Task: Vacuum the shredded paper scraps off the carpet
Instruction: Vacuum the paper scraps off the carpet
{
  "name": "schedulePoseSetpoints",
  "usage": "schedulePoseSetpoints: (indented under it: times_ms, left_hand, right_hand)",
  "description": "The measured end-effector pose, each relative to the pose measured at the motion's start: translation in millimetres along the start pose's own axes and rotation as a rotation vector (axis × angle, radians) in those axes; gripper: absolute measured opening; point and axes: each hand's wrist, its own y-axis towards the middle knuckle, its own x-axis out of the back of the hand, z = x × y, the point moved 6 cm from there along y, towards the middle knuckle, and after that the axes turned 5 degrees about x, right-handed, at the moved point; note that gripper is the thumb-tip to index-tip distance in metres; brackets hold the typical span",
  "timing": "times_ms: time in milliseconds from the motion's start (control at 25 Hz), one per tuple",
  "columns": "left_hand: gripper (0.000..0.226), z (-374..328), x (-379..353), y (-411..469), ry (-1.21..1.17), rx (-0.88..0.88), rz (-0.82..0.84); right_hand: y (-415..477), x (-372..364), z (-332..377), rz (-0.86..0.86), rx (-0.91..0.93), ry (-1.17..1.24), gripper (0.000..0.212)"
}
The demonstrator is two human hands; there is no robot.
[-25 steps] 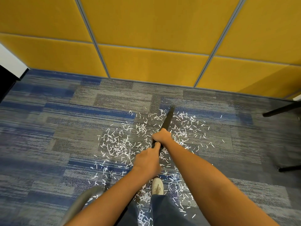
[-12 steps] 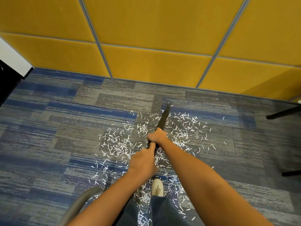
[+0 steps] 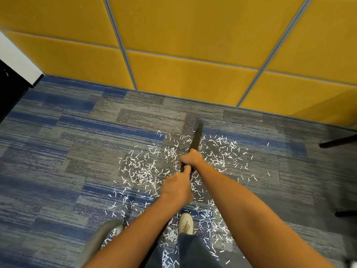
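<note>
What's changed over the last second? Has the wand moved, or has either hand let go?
Little. The black vacuum wand swung its tip slightly left; neither hand let go. The right hand and, behind it, the left hand still grip it, and the paper scraps lie spread over the carpet as before.

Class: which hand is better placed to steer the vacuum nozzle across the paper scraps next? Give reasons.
Probably the right hand: it grips the vacuum wand further forward, nearer its tip, so it can steer across the paper scraps. The left hand grips behind it, closer to the body.
</note>
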Motion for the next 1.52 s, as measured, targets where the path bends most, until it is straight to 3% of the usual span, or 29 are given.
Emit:
schedulePoseSetpoints:
  times_ms: [360, 640, 960, 1240, 1400, 1520]
  left_hand:
    - [0.058, 2.3, -1.9, -13.6, 0.039, -0.039, 0.010]
    - [0.061, 22.9, -2.9, -32.8, 0.049, -0.011, -0.027]
    - [0.059, -15.4, -29.5, -43.4, 0.074, -0.146, 0.052]
    - [0.054, -52.8, -45.7, -48.0, 0.091, -0.265, 0.066]
    - [0.055, -49.8, -44.0, -49.5, 0.100, -0.269, 0.056]
    - [0.056, -34.1, -37.9, -49.9, 0.106, -0.234, 0.053]
  right_hand:
    - [-12.5, -4.2, -14.8, -0.049, -0.052, 0.030, 0.049]
    - [-23.7, -31.9, 3.0, 0.003, -0.001, 0.044, 0.068]
    - [-48.6, -6.7, -55.7, -0.046, -0.136, 0.063, 0.078]
    - [-65.9, 14.7, -104.8, -0.098, -0.247, 0.227, 0.068]
    - [-69.6, 10.1, -104.3, -0.081, -0.253, 0.198, 0.060]
    - [-66.8, 4.1, -88.6, -0.088, -0.204, 0.156, 0.069]
